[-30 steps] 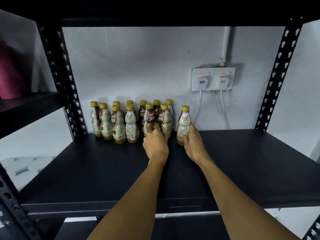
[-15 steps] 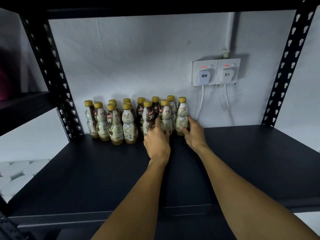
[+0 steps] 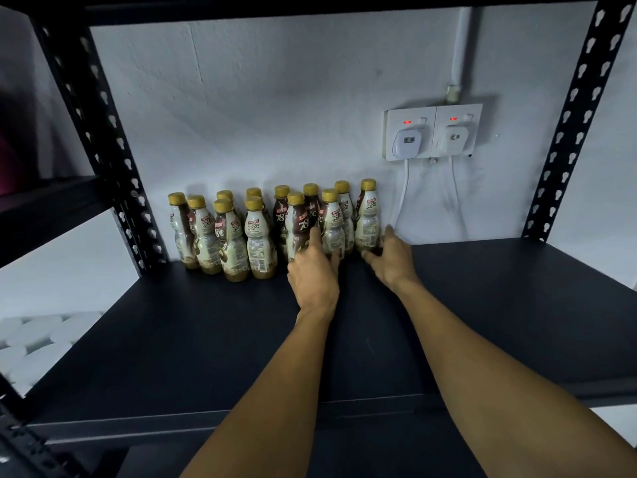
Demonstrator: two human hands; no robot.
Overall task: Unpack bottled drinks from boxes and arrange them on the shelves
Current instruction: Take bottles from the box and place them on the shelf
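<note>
Dim, cool light throughout. The white wall (image 3: 275, 98) is the brightest surface and greys toward its corners. The black shelf (image 3: 172, 339) swallows nearly all light, with only a faint sheen along its front lip. Light seems to come from the front and left: the socket (image 3: 432, 132) throws a soft shadow up and to the right, and the bottles (image 3: 255, 232) leave hazy dark halos on the wall. Two small red lamps glow on the socket. The uprights (image 3: 574, 125) lean outward from wide-angle distortion. The far left edge is blurred, and the bottle labels look soft.
</note>
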